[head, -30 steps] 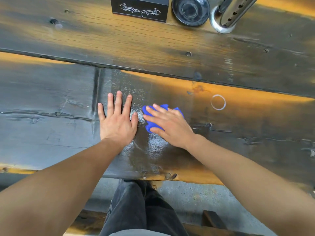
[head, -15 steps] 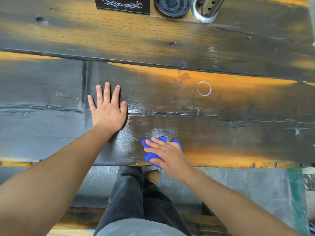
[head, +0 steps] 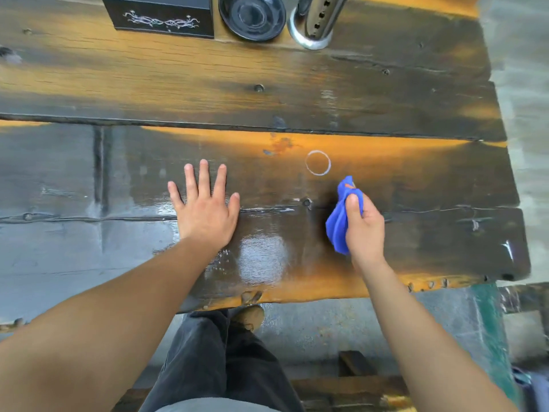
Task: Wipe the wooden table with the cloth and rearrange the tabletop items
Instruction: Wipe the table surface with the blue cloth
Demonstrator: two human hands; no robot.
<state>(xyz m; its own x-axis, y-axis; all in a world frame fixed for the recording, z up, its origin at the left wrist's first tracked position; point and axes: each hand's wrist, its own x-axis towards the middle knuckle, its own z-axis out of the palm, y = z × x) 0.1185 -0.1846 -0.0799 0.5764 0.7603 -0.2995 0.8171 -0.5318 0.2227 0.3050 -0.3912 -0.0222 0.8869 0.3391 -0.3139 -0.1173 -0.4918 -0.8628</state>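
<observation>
The right hand (head: 364,230) is closed around a bunched blue cloth (head: 341,217), thumb pressed on top, with folds of the fabric sticking out above and to the left of the fist. Whether the cloth touches the wood cannot be told from this angle. The left hand (head: 205,209) lies flat on the wooden table (head: 416,93), fingers spread wide and holding nothing. Between the two hands, toward the near edge, the boards shine with a wet patch (head: 261,260) (the sheen runs up under the left palm too). Just above the cloth sits a thin white ring mark (head: 318,162). Along the far edge stand a black box (head: 160,16) with pale scrollwork, a dark round dish (head: 252,16) just beside it, and a perforated metal holder (head: 316,22).
</observation>
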